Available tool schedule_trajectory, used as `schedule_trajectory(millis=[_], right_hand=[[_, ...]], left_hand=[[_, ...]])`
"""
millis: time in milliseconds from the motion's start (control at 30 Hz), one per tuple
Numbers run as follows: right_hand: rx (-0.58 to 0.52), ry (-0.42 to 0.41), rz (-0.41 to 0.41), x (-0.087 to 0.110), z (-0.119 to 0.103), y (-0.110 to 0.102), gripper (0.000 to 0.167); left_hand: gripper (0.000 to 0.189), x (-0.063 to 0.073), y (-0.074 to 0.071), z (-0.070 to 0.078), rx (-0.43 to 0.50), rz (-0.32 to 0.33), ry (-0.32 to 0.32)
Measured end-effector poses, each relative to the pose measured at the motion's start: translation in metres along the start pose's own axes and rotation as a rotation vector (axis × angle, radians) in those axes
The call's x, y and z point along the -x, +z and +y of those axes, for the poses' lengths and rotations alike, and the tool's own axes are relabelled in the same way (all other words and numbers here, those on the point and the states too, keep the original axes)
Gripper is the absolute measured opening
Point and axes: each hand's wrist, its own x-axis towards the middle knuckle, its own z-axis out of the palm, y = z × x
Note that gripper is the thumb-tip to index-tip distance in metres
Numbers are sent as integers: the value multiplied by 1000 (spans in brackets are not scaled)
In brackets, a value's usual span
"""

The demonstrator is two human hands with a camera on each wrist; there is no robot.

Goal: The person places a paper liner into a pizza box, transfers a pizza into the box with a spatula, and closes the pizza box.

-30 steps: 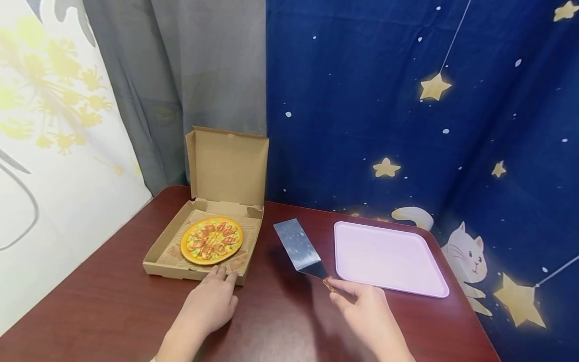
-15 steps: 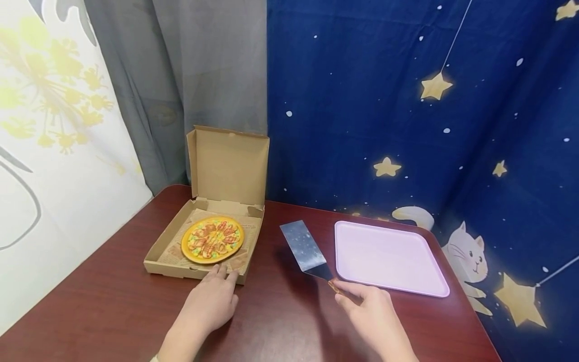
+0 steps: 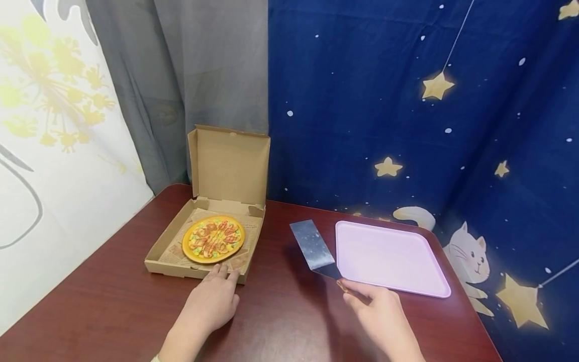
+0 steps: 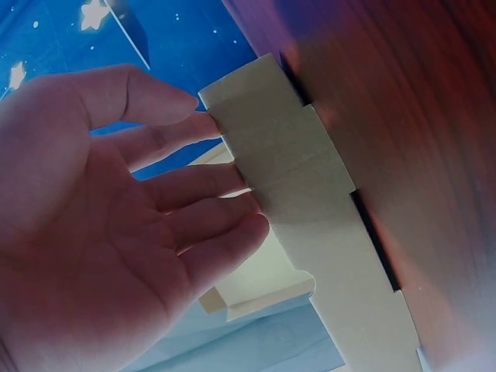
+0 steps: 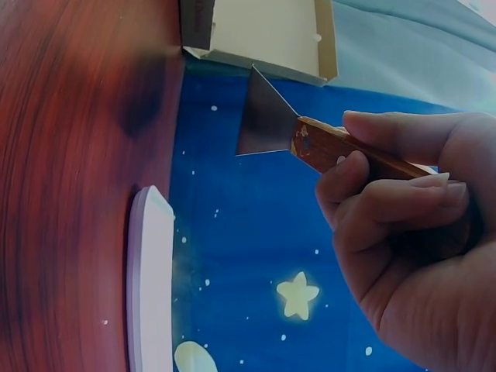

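A round toy-like pizza (image 3: 213, 239) with a yellow rim lies on printed paper inside a cardboard pizza box (image 3: 169, 269), whose lid stands upright at the back. My left hand (image 3: 211, 300) rests its fingertips on the box's front wall, fingers fairly straight; the left wrist view shows the fingertips (image 4: 249, 203) along the wall's top edge. In my right hand (image 3: 380, 311) I grip the wooden handle (image 5: 341, 147) of a spatula, fingers curled round it. The spatula's flat metal blade (image 3: 312, 244) is held above the table, between the box and the pink tray, pointing away from me.
The pink rectangular tray (image 3: 389, 257) with a low rim lies at the right of the dark red table (image 3: 280, 322). Behind the table hang a grey curtain (image 3: 226, 65) and a blue star-patterned curtain (image 3: 353, 100).
My right hand has carried the spatula to the right, away from the box and closer to the tray. The left hand, pizza and box have kept their places.
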Motion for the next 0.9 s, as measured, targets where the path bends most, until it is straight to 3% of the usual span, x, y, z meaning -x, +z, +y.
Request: schedule_trajectory(millis=[900], right_hand=[[55, 60, 29, -7, 29, -20, 27]], left_hand=[[50, -1, 1, 0, -4, -4, -4]])
